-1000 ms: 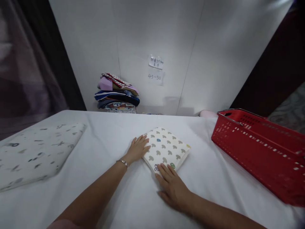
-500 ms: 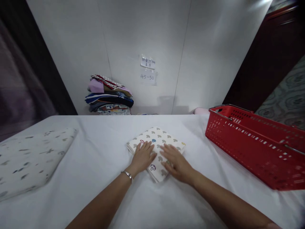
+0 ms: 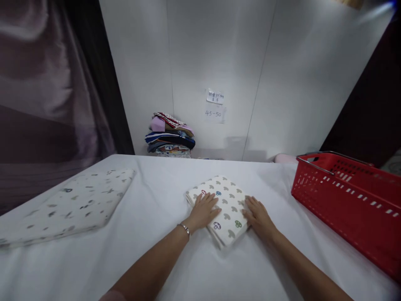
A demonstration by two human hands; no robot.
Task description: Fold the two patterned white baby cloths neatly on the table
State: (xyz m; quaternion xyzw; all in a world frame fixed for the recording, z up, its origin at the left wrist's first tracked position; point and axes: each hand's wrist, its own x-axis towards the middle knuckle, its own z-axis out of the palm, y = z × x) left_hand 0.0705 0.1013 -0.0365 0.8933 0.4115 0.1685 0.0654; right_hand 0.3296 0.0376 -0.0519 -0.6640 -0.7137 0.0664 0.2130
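Note:
A small folded cloth, white with a mushroom print, lies turned cornerwise on the white-covered table. My left hand rests flat on its left part, fingers stretched out and a bracelet on the wrist. At the cloth's right edge is my right hand, open, its fingertips touching the side. Neither hand grips anything. Off to the left lies a larger folded cloth, white with dark plant-like prints, apart from both hands.
A red plastic basket with metal handles stands on the table at the right. Behind the far edge, a pile of folded fabrics sits against the white wall. Two paper notes are stuck there. A curtain hangs at the left.
My right hand has moved from the top of the mushroom-print cloth outward to its right edge. My left hand stays on the cloth. The whole view has swung left.

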